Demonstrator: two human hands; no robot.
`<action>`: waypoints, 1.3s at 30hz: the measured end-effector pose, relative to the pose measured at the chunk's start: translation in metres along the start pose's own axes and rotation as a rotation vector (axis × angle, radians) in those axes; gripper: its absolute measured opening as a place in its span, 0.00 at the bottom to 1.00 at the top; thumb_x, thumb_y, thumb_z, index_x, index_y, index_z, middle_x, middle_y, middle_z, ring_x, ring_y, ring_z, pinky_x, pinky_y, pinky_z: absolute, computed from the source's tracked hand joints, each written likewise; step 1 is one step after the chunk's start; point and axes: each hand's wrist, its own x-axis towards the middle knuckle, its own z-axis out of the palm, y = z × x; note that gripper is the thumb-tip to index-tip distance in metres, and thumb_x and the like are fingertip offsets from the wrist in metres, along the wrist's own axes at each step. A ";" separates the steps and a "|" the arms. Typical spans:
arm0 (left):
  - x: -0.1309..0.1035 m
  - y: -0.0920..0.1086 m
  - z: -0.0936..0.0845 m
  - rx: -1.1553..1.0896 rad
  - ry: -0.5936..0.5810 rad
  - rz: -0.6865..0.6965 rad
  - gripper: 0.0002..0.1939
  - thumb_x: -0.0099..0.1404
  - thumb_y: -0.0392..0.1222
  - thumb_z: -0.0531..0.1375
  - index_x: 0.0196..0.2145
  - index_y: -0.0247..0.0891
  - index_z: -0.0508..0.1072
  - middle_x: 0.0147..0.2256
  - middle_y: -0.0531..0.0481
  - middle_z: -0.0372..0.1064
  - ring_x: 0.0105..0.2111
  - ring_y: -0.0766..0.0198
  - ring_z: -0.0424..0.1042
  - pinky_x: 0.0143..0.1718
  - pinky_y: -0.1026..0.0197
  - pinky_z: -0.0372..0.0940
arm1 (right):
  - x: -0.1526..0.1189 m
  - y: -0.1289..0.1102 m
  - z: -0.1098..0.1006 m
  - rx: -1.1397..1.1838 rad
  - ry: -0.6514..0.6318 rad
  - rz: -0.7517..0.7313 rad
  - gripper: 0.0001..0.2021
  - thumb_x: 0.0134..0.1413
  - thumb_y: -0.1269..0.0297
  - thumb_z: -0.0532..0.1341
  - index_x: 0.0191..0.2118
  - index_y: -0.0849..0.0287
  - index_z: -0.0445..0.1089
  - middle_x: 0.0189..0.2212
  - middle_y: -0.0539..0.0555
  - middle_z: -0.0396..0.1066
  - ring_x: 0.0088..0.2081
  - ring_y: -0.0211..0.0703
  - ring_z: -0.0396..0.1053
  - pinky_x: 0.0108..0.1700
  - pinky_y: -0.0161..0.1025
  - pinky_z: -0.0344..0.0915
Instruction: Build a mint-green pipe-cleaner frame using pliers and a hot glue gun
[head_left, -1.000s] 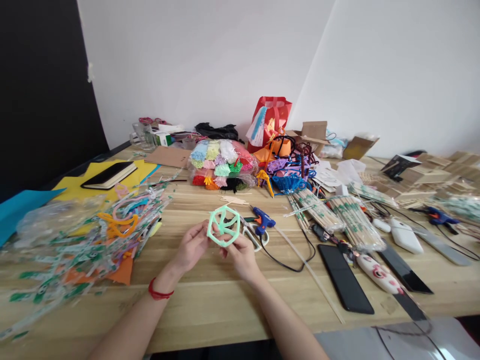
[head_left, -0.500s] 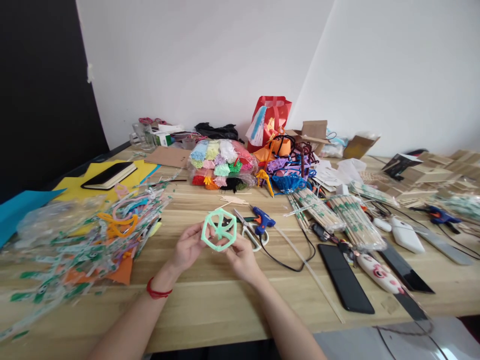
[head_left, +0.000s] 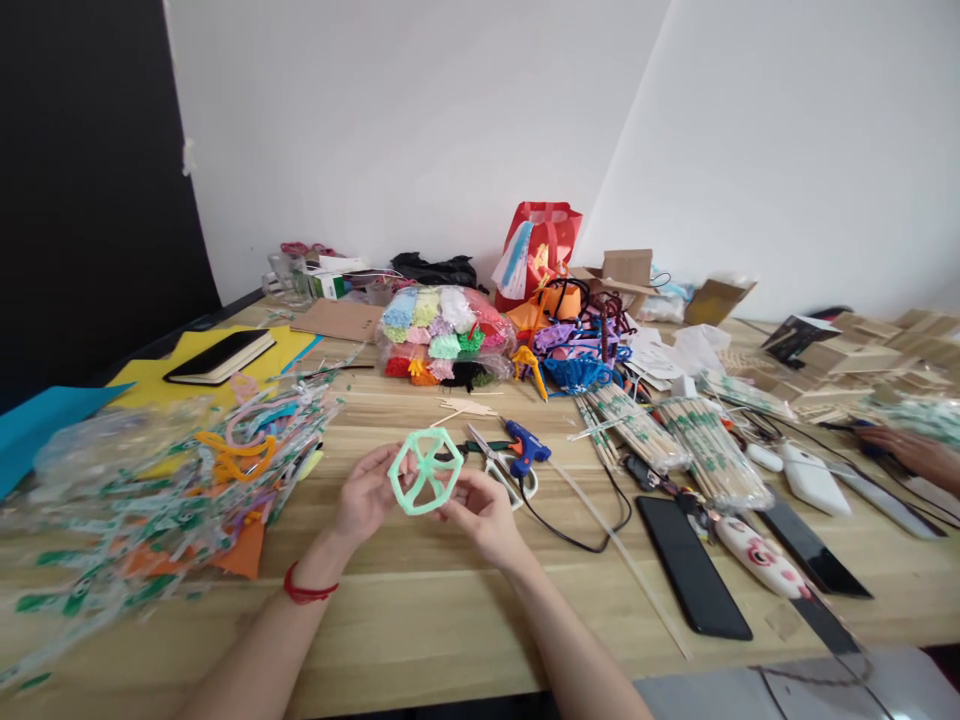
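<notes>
Both hands hold a mint-green hexagonal frame with spokes (head_left: 426,468), apparently made of pipe cleaners, tilted above the table. My left hand (head_left: 366,497) pinches its left edge, with a red cord bracelet around that wrist. The fingers of my right hand (head_left: 486,515) are closed on the lower right edge. Just beyond the right hand lie scissors (head_left: 530,489) with white handles, partly covered, and a blue hot glue gun (head_left: 528,448). A few thin wooden pieces (head_left: 469,405) rest behind the frame.
Plastic wrappers and bent pipe cleaners (head_left: 240,455) spread at the left. Colourful bagged pipe cleaners (head_left: 446,335) stand behind. Bundled sticks (head_left: 709,450), a black phone (head_left: 694,565) and a long translucent stick (head_left: 622,561) lie right. Another person's hand (head_left: 919,452) is at far right.
The green frame has moved slightly left and turned in my hands, its spokes now at another angle. Another person's hand has come in at the far right.
</notes>
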 end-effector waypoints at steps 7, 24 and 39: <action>0.001 -0.001 0.003 -0.029 0.092 -0.058 0.10 0.53 0.41 0.65 0.33 0.35 0.74 0.33 0.48 0.71 0.27 0.65 0.68 0.28 0.63 0.63 | 0.001 -0.002 0.002 -0.147 0.092 -0.012 0.07 0.45 0.61 0.67 0.32 0.57 0.78 0.25 0.52 0.71 0.23 0.37 0.67 0.27 0.35 0.66; -0.002 -0.021 -0.003 0.228 -0.207 -0.155 0.13 0.60 0.48 0.60 0.37 0.34 0.71 0.26 0.49 0.69 0.23 0.67 0.67 0.24 0.65 0.61 | 0.006 -0.012 -0.002 0.002 0.113 0.054 0.10 0.41 0.59 0.68 0.28 0.60 0.75 0.19 0.49 0.71 0.19 0.35 0.64 0.23 0.34 0.64; -0.003 -0.020 -0.004 0.175 -0.217 -0.078 0.14 0.58 0.50 0.62 0.28 0.34 0.70 0.25 0.51 0.68 0.25 0.67 0.66 0.29 0.64 0.60 | 0.005 -0.018 0.000 0.014 -0.007 0.109 0.12 0.40 0.56 0.69 0.24 0.60 0.73 0.21 0.50 0.72 0.21 0.36 0.66 0.23 0.33 0.65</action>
